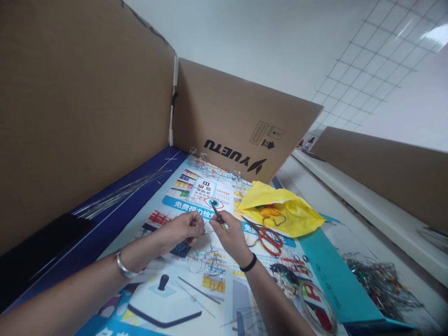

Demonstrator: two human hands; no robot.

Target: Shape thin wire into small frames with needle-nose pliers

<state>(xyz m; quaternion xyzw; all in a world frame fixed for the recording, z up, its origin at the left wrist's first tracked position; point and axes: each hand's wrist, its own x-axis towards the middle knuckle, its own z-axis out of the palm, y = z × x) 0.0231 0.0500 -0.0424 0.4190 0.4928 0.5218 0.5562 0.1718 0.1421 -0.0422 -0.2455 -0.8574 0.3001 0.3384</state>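
Note:
My left hand (pixel 187 228) is closed in a pinch, with a thin silvery wire (pixel 207 232) at its fingertips. Close beside it, my right hand (pixel 233 235) is wrapped round a slim dark tool (pixel 217 213) with a yellowish part; its exact kind is unclear. Below both hands, loops of thin wire (pixel 212 261) lie over a printed poster sheet (pixel 192 275). Orange-handled scissors (pixel 269 240) rest to the right of my right hand, their blades pointing up and left. Just beyond them lies an open yellow bag (pixel 297 217) with orange and yellow thread inside.
Cardboard panels (pixel 231 102) enclose the far and left sides. Long straight wires (pixel 126 191) lie on the left, by a black object (pixel 45 252). A roll of clear tape (pixel 317 305) sits at lower right, near a turquoise box (pixel 336 280) and tangled wire pieces (pixel 385 284).

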